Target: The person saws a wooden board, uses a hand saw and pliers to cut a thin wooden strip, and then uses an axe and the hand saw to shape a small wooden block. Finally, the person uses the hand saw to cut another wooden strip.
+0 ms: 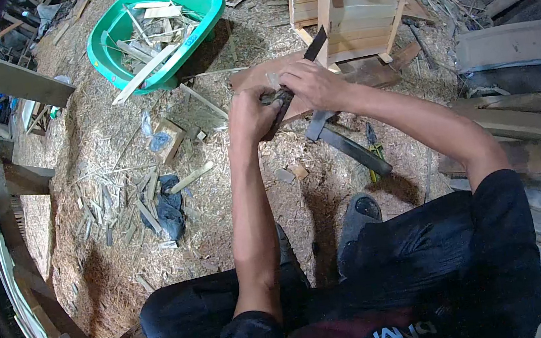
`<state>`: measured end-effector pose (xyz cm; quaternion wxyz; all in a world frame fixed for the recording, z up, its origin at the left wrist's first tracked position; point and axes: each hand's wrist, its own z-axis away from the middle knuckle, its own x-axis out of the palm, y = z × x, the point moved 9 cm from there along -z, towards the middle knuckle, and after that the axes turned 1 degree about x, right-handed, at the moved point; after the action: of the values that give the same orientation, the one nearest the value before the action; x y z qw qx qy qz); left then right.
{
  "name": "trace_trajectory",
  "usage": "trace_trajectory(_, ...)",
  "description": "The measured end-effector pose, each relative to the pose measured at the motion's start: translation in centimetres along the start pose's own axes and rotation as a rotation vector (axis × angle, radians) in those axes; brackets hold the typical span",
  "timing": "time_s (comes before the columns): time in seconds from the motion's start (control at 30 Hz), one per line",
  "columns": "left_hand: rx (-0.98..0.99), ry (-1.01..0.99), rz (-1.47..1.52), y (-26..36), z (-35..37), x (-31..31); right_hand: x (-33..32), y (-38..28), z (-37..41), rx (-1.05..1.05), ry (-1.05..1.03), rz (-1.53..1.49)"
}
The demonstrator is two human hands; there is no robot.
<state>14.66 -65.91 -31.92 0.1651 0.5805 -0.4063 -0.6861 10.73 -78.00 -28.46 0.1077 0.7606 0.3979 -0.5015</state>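
A long dark blade point(315, 46) runs diagonally between my hands, its squared end pointing up and away to the right. My left hand point(252, 114) is closed around its darker lower part, thumb on top. Fingers bent, my right hand point(312, 85) grips it higher up; what lies under those fingers is hidden. Behind both hands a flat brown board point(251, 77) lies on the ground. Just below my right forearm is a hammer-like tool point(353, 151) with a broad metal head and dark handle. Pliers point(374, 149) with yellow-green handles lie beside it.
A green tub point(99, 51) full of wood scraps stands at the back left. A slatted wooden crate point(360, 16) is at the back right. Wood offcuts point(146, 201) and a dark plastic bag point(171, 208) litter the shavings-covered ground. Planks point(522, 124) line the right side.
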Motion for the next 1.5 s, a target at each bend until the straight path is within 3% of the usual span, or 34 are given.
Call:
trace_trajectory(0.07, 0.023, 0.009, 0.008, 0.2, 0.0, -0.2, -0.5, -0.5, -0.3, -0.051, 0.054, 0.010)
trace_trajectory(0.17, -0.127, -0.132, -0.034, -2.8, 0.4, 1.3, -0.8, 4.1, -0.6, 0.451, -0.059, -0.094)
trace_trajectory(0.2, -0.114, -0.117, -0.032, -3.9, 0.6, 1.6, -2.9, 3.5, -1.6, 0.223, 0.083, -0.056)
trace_trajectory(0.3, -0.139, -0.070, 0.042, -7.7, 2.0, 2.3, -3.5, 4.2, -2.8, 0.286, -0.049, -0.188)
trace_trajectory(0.33, -0.175, -0.059, 0.109, -8.5, 2.3, 2.3, -2.1, 4.4, -2.4, 0.371, -0.156, -0.227)
trace_trajectory(0.43, -0.211, 0.012, 0.235, -9.9, 2.9, 2.8, 2.9, 3.9, 0.7, 0.353, -0.229, -0.299)
trace_trajectory(0.53, -0.318, 0.043, 0.363, -13.6, 3.3, 5.1, 6.4, 4.7, 2.7, 0.434, -0.242, -0.210)
trace_trajectory(0.7, -0.320, 0.115, 0.435, -17.3, 3.6, 7.3, 10.1, 6.0, 4.5, 0.623, -0.392, -0.156)
trace_trajectory(0.8, -0.334, 0.172, 0.369, -15.7, 3.4, 6.6, 11.6, 6.9, 4.9, 0.622, -0.356, -0.143)
trace_trajectory(0.9, -0.164, 0.289, 0.153, -14.4, 2.4, 5.6, 12.7, 8.5, 5.4, 0.630, -0.367, -0.093)
trace_trajectory(1.07, -0.115, 0.541, 0.152, -18.0, 4.0, 3.1, 11.7, 7.9, 2.9, 0.599, -0.229, -0.110)
trace_trajectory(1.17, -0.267, 0.658, 0.149, -20.5, 5.8, -1.2, 12.5, 4.7, -1.3, 0.409, -0.117, -0.311)
trace_trajectory(1.3, -0.342, 0.849, 0.092, -23.4, 7.1, -6.9, 17.2, 0.0, -8.9, 0.299, -0.175, -0.518)
trace_trajectory(1.4, -0.373, 0.737, -0.263, -24.9, 6.6, -10.5, 22.0, -2.8, -14.7, 0.243, -0.188, -0.611)
trace_trajectory(1.5, -0.449, 0.598, -0.469, -27.6, 6.5, -11.7, 27.9, -4.3, -19.2, 0.179, -0.195, -0.510)
